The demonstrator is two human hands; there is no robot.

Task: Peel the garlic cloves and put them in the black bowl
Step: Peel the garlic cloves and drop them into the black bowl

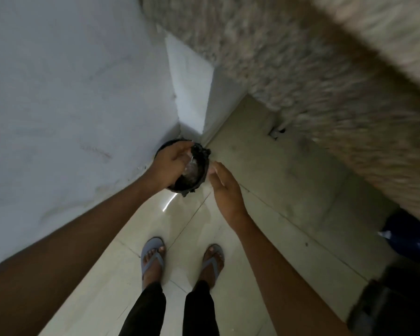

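Note:
A small black bin (202,174) lined with a black bag stands on the floor in the corner of the wall. My left hand (171,164) hangs over its mouth, loosely cupped, with the thumb stretched toward the far rim. Pale, thin scraps (191,166) show just beside that palm, inside the bin; what they are is too blurred to tell. My right hand (224,187) hovers to the right of the bin with straight fingers and holds nothing. No garlic clove and no black bowl appear in this view.
I stand on pale floor tiles (264,202) in grey sandals (153,255). A white wall (70,93) runs along the left. A speckled stone counter (325,69) overhangs at the upper right. Dark blue and black objects (412,241) sit at the right edge.

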